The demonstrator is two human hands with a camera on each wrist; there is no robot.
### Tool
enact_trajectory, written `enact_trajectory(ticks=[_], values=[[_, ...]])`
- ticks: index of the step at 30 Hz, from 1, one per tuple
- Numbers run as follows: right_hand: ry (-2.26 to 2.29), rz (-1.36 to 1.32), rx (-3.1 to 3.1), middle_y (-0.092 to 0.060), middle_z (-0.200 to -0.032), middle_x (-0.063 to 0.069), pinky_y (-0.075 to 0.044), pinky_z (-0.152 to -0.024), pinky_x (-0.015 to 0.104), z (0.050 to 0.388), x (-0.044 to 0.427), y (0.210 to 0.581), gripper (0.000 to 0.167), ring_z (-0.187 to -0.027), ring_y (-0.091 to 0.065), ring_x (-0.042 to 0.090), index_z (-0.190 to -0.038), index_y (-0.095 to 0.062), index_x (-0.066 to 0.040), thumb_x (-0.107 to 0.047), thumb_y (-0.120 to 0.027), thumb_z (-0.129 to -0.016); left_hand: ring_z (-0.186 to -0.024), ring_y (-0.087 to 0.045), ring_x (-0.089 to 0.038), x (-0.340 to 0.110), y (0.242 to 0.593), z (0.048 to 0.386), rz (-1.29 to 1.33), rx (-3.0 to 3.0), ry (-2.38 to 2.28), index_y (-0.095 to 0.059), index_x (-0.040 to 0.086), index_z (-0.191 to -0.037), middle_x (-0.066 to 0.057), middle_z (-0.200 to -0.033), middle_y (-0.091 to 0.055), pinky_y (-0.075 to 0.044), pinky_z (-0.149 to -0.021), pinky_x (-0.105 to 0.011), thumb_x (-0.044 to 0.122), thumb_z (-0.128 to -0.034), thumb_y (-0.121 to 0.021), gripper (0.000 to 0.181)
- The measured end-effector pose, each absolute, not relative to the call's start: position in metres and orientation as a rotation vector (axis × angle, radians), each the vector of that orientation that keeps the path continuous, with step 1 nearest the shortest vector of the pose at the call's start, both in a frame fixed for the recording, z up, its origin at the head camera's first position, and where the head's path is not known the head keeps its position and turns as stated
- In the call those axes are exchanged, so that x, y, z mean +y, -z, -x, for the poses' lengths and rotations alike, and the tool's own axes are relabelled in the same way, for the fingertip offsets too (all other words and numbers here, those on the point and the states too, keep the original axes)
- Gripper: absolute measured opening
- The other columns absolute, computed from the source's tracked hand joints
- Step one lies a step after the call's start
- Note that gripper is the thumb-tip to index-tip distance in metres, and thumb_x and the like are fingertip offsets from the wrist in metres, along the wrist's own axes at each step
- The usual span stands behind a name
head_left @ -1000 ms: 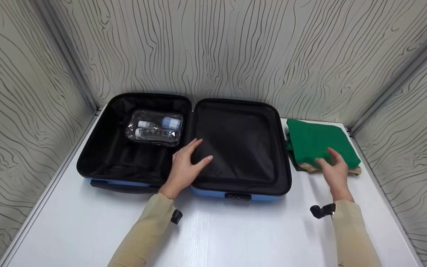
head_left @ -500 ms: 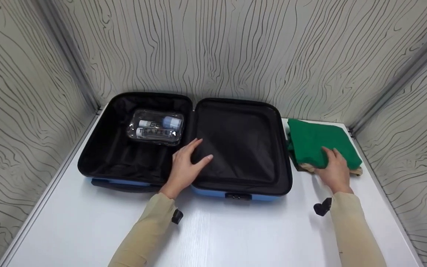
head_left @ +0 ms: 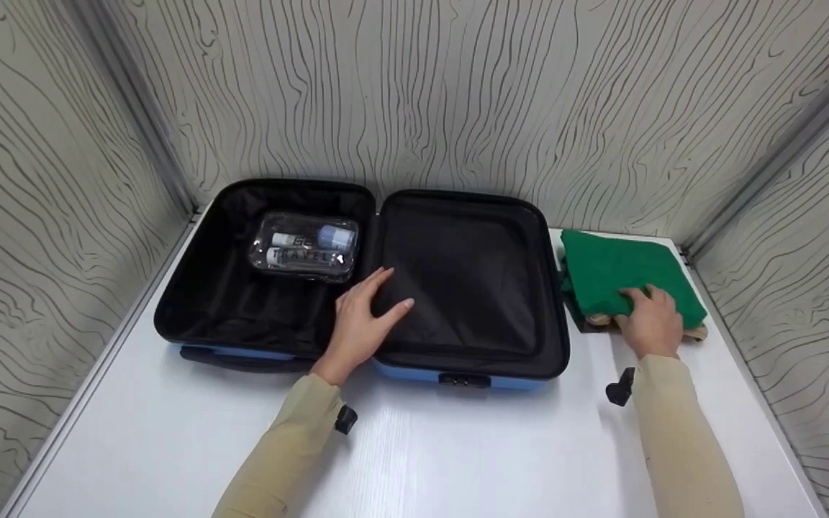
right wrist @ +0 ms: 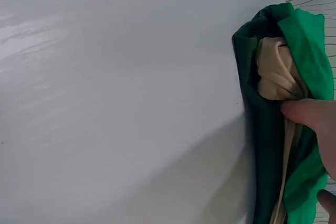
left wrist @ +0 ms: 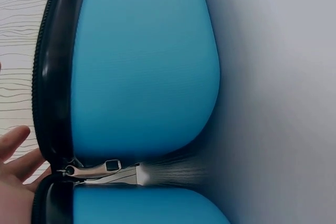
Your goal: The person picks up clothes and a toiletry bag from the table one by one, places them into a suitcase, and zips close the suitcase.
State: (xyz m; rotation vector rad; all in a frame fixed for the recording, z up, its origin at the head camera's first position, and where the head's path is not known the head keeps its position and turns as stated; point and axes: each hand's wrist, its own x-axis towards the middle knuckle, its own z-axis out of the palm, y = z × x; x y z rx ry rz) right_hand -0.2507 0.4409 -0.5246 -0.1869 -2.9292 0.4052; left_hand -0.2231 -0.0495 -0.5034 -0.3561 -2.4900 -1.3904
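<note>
Fingers spread, my left hand (head_left: 358, 324) hovers over or rests at the middle seam of an open blue suitcase (head_left: 544, 383) with black lining; contact is unclear. The left wrist view shows part of that hand (left wrist: 18, 174) beside the zipper pull (left wrist: 92, 171). My right hand (head_left: 652, 324) grips the front edge of a folded green cloth (head_left: 619, 270), fingers curled on top. In the right wrist view its thumb (right wrist: 310, 114) touches the beige cloth (right wrist: 278, 72) between the bright green layer (right wrist: 310, 51) and a dark green one (right wrist: 268, 145).
A clear pouch (head_left: 304, 246) marked TRAVEL, with small bottles inside, lies in the suitcase's left half. The suitcase and the cloth stack stand on a white table (head_left: 443, 453), with patterned panels (head_left: 458, 93) behind and at both sides.
My right hand has moved forward onto the front edge of the green cloth, and its fingers have curled over it. My left hand has stayed in place.
</note>
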Motion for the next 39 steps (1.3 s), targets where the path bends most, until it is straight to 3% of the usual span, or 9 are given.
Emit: enact_trajectory(ticks=[7, 17, 24, 39], values=[[-0.513, 0.283, -2.931, -0.042, -0.139, 0.037, -0.041, -0.093, 0.071, 0.25, 0.441, 0.526, 0.039, -0.123, -0.042, 0.059, -0.135, -0.059, 0.005, -0.01, -0.064, -0.099, -0.14, -0.042, -0.03, -0.048, 0.498, 0.222, 0.357, -2.49, 1.399, -0.055, 0.013, -0.148, -0.012, -0.154, -0.047, -0.019, -0.116, -0.047, 0.049, -0.0946, -0.071, 0.066], [-0.573, 0.274, -2.928, -0.047, -0.125, 0.036, -0.041, -0.097, 0.067, 0.24, 0.438, 0.524, 0.036, -0.116, -0.048, 0.057, -0.129, -0.061, 0.011, -0.008, -0.062, -0.099, -0.141, -0.041, -0.028, -0.037, 0.493, 0.22, 0.401, -2.479, 1.432, -0.054, 0.013, -0.149, -0.008, -0.154, -0.046, -0.019, -0.116, -0.047, 0.051, -0.0944, -0.07, 0.068], [-0.526, 0.254, -2.867, -0.051, -0.116, 0.035, -0.045, -0.09, 0.066, 0.226, 0.435, 0.525, 0.033, -0.107, -0.053, 0.056, -0.122, -0.064, 0.014, -0.007, -0.065, -0.097, -0.142, -0.04, -0.031, -0.029, 0.491, 0.219, 0.445, -2.478, 1.433, -0.053, 0.014, -0.15, -0.01, -0.155, -0.046, -0.02, -0.116, -0.05, 0.052, -0.0949, -0.069, 0.069], [-0.552, 0.299, -2.853, -0.051, -0.117, 0.034, -0.045, -0.09, 0.066, 0.184, 0.432, 0.53, 0.033, -0.108, -0.053, 0.055, -0.122, -0.065, 0.013, -0.007, -0.066, -0.095, -0.143, -0.038, -0.027, -0.015, 0.487, 0.216, 0.479, -2.518, 1.461, -0.051, 0.018, -0.151, -0.006, -0.157, -0.043, -0.019, -0.117, -0.048, 0.056, -0.0954, -0.066, 0.069]])
